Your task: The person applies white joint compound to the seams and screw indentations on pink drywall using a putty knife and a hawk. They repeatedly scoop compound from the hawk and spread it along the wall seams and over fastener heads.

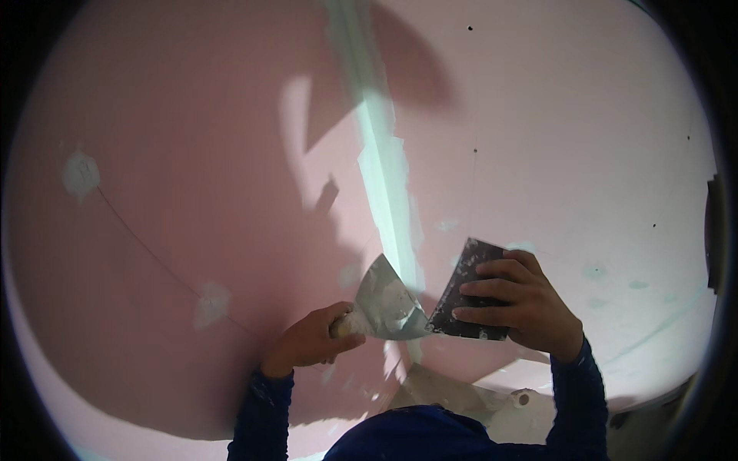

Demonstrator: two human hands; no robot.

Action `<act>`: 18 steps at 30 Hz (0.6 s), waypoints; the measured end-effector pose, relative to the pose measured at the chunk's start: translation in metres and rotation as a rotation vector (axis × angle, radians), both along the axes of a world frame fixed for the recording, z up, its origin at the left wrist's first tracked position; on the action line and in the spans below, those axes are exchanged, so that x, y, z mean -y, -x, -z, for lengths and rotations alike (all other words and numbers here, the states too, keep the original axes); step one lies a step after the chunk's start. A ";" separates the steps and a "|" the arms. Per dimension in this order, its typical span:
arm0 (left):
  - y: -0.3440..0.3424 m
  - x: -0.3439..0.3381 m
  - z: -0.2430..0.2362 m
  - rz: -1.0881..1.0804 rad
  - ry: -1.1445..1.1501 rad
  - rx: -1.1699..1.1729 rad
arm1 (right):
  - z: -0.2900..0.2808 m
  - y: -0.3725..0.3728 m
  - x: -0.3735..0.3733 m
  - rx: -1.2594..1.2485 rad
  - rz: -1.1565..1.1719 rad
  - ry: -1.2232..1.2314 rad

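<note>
My left hand (311, 338) is wrapped round the handle of a wide putty knife (384, 300), whose flared metal blade points right and carries smears of white filler. In my right hand (526, 303) is a dark, flat, four-sided scraper blade (480, 269) with white flecks along its edges, its fingers spread over the face. The scraper's lower left corner meets or nearly meets the lower right end of the putty knife's blade. Behind both tools, a pale strip of filler (384, 161) runs down the joint between two pink boards.
Pink board (192, 115) spreads to the left and more to the right, with small dark screw holes. Dried filler patches (81, 175) dot the left side. Below are a beige surface (442, 384) and a pale round object with a hole (523, 398). Shadows cross the boards.
</note>
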State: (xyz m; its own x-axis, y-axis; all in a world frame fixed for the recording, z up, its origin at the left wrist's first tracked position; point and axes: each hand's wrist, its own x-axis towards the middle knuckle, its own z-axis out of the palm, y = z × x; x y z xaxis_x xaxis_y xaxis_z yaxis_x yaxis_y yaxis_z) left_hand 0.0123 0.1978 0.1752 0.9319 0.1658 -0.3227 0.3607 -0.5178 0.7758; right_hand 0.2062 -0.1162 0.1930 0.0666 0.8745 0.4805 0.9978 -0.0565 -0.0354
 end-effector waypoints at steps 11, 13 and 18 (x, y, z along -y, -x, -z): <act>-0.055 -0.016 0.004 0.256 0.058 -0.112 | 0.001 -0.053 -0.033 0.185 -0.245 0.174; -0.034 -0.014 0.001 0.262 0.035 -0.161 | -0.004 -0.032 -0.033 0.191 -0.283 0.195; -0.021 -0.009 0.006 0.258 0.052 -0.078 | -0.002 -0.011 -0.031 0.174 -0.202 0.363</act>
State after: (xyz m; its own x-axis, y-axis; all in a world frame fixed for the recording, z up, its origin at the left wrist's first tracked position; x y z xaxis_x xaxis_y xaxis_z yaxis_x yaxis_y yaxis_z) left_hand 0.0336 0.2071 0.1695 0.9133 -0.0925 -0.3967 0.2817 -0.5600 0.7791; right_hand 0.2174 -0.0854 0.1955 -0.1776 0.9756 0.1292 0.9794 0.1624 0.1200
